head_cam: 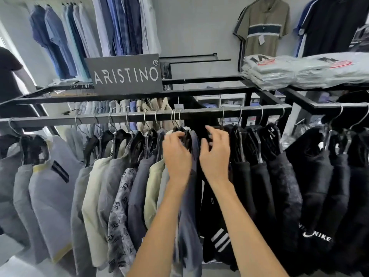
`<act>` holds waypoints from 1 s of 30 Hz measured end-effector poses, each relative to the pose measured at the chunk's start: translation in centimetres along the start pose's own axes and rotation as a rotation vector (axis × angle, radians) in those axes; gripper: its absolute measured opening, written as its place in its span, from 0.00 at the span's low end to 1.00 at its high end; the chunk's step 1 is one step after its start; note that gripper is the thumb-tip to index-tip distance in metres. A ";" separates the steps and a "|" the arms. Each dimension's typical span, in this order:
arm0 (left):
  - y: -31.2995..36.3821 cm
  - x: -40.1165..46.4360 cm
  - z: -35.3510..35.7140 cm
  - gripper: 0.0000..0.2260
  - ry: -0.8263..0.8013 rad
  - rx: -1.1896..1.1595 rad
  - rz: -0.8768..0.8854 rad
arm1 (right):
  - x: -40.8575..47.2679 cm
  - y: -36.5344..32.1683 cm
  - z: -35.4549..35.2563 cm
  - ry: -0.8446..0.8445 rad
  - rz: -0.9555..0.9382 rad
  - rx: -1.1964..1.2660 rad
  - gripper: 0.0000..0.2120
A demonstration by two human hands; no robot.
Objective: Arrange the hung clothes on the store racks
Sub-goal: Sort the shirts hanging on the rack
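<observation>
Where both hands [196, 152] meet hangers [184, 134], grip unclear.

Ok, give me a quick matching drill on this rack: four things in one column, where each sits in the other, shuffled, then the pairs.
Things:
1. ARISTINO sign
2. folded shirts in plastic bags
3. olive polo shirt with a dark stripe
4. black garment with NIKE lettering

Places:
A. hung on the wall, upper right
B. on the front rail, right of both hands
C. standing on the rack's top frame, left of centre
D. stacked on the rack's top, right side

Pairs: 1-C, 2-D, 3-A, 4-B
</observation>
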State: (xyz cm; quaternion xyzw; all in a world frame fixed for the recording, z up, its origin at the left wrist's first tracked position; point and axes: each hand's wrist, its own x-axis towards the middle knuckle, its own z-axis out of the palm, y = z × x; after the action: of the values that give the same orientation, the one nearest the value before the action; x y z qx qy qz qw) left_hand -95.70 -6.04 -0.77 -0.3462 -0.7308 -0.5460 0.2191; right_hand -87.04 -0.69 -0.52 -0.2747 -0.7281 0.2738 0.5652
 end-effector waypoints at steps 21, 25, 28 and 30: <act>-8.1 -3.3 -5.5 0.18 -0.461 -0.138 -0.515 | -5.2 -0.8 4.9 -0.409 0.652 0.098 0.23; -9.0 -4.0 -5.2 0.20 -0.473 -0.348 -0.590 | -5.4 -0.5 5.0 -0.412 0.659 0.142 0.19; -8.6 -4.3 -5.7 0.13 -0.429 -0.352 -0.602 | -5.5 -0.1 5.0 -0.415 0.667 0.170 0.18; -8.2 -4.2 -6.1 0.10 -0.447 -0.286 -0.574 | -5.3 0.2 4.8 -0.421 0.673 0.187 0.18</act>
State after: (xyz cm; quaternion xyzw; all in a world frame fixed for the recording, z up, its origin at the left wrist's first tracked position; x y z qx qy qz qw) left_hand -99.37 -14.29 -7.12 -0.2649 -0.7441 -0.5927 -0.1576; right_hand -90.60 -4.78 -5.25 -0.3830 -0.6694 0.5586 0.3052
